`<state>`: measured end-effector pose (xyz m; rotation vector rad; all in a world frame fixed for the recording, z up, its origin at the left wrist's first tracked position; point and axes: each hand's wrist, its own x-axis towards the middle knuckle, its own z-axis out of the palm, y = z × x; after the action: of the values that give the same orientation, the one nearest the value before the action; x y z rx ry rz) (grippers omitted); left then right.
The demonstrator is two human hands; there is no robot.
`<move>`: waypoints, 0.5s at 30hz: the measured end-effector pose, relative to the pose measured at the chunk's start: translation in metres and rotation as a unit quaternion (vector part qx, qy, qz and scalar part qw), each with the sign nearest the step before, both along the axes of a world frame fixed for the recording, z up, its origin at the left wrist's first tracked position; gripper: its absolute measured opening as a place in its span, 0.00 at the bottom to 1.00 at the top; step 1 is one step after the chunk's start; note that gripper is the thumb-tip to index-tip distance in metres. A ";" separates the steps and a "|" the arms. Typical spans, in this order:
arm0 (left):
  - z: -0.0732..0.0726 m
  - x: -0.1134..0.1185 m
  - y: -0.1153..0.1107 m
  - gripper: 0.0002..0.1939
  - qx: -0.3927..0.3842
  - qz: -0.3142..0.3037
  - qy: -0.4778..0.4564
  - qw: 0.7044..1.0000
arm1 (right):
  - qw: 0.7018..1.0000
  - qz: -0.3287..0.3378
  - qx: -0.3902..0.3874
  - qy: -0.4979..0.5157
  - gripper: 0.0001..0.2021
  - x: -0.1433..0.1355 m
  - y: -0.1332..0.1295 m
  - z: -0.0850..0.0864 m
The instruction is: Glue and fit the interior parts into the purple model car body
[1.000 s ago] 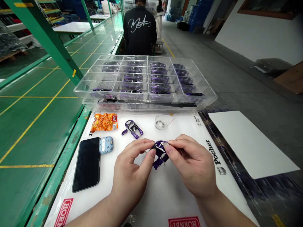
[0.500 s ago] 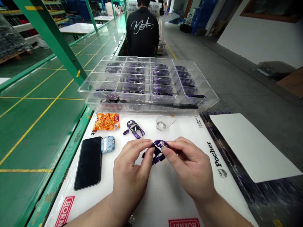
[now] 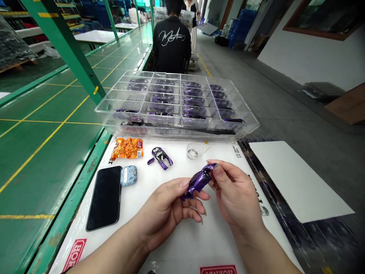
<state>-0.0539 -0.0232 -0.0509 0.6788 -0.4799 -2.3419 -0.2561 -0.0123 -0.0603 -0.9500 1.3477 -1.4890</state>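
Note:
A glossy purple model car body point(image 3: 199, 179) is held above the white work surface between both hands. My left hand point(image 3: 171, 205) grips its lower left end, thumb on top, the other fingers curled beneath. At the upper right end, my right hand point(image 3: 235, 190) pinches it between thumb and fingers. Beyond them lies a second purple car body point(image 3: 162, 158) with a small purple part point(image 3: 150, 161) beside it. To its right stands a small clear dish point(image 3: 195, 151) with tiny dark bits inside, too small to name.
A stacked clear compartment tray point(image 3: 176, 131) of purple car bodies spans the back. An orange snack packet point(image 3: 127, 148), a blue patterned case point(image 3: 129, 176) and a black phone point(image 3: 104, 198) lie at left. A white board point(image 3: 299, 179) lies right. Ahead sits a person in black point(image 3: 172, 43).
The car body has been turned over, from its hollow underside to its glossy outer side. My left hand has rolled so its fingers show below, and the right hand has moved slightly right.

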 end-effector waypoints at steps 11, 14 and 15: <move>0.004 0.015 -0.001 0.31 -0.334 0.195 -0.333 0.860 | 0.994 0.091 -0.019 0.058 0.27 -0.006 0.009 0.002; 0.003 0.020 -0.001 0.31 -0.515 0.239 -0.424 0.706 | 0.996 0.087 -0.010 0.030 0.22 -0.006 0.010 -0.001; 0.002 0.022 -0.002 0.31 -0.575 0.251 -0.430 0.650 | 0.996 0.084 -0.007 0.017 0.20 -0.005 0.009 -0.002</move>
<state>-0.0321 -0.0248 -0.0487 0.9955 -1.7023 -0.6816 -0.2610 -0.0029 -0.0620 -1.0755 1.2508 -1.3620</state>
